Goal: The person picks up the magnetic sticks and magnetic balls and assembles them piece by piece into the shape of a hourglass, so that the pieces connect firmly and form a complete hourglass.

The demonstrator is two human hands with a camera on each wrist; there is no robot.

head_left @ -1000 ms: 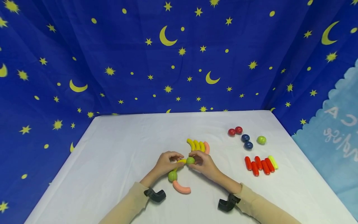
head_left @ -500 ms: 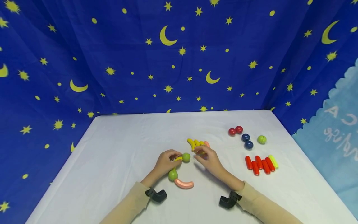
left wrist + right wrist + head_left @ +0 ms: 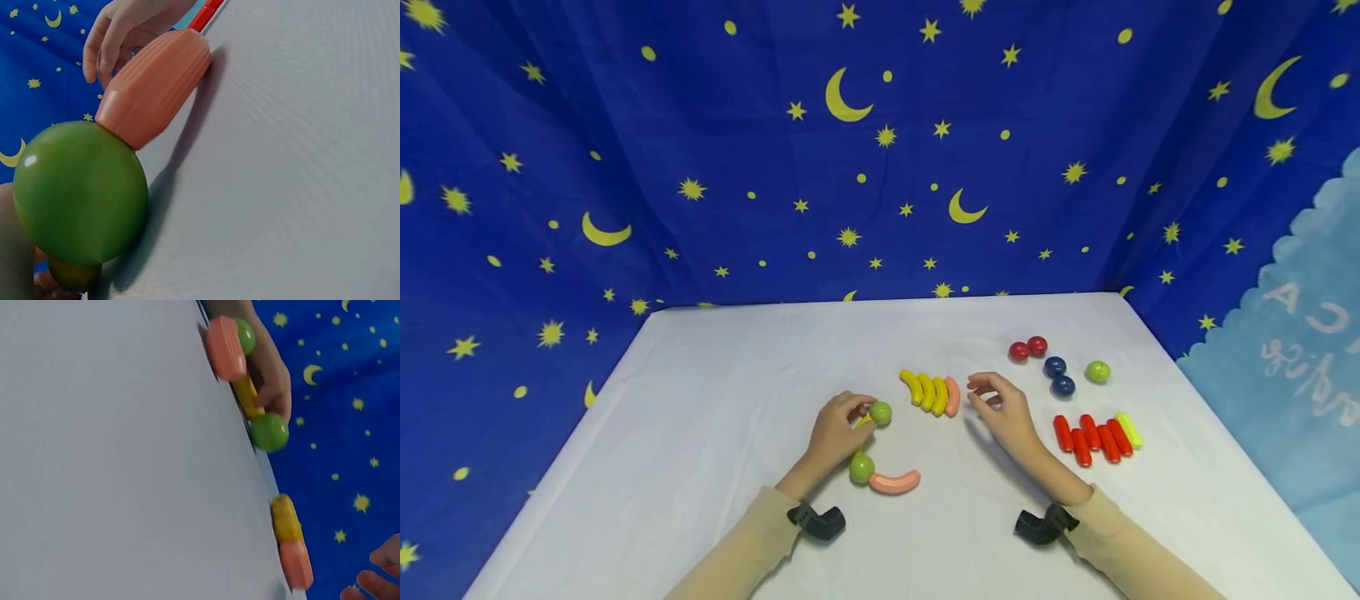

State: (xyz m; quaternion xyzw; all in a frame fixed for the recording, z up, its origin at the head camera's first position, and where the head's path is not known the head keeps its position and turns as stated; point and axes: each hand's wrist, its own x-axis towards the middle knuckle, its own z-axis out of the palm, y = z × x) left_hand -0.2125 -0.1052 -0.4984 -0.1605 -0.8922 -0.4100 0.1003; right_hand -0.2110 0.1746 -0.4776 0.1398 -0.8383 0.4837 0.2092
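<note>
Banana on the counter, between two green balls, is pinched in your left grip; your right grip, loosely curved and holding nothing, hovers just beside the pink piece ending a row of yellow bananas.

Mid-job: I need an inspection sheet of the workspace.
Surface: white-covered table.
Job's things: yellow curved piece between two green balls; pink piece against the nearer ball.
Clutter: three yellow pieces and another pink one in a row; red balls, blue balls, spare green ball, five red sticks, lime stick.
Grippers: left hand grips the yellow curved piece; right hand holds nothing, beside the row.
Cables: nothing seen.
Surroundings: blue star-and-moon curtain, light-blue panel.
</note>
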